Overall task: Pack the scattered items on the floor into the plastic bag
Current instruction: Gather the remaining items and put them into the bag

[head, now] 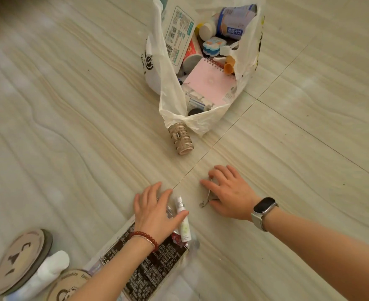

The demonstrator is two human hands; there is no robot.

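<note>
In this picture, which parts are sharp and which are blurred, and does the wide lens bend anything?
Head view: the plastic bag and the hair clip at the centre look fairly sharp; the left hand and right hand are slightly soft; the round lids in the lower left corner are blurred. The floor joints splay outward near the edges, a wide-angle effect. Light is soft and even, without hard shadows.

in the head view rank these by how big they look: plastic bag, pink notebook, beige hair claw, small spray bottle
1. plastic bag
2. pink notebook
3. and 4. beige hair claw and small spray bottle: they look alike in size, and the bottle lies nearer the camera, so no ranking between them.
</note>
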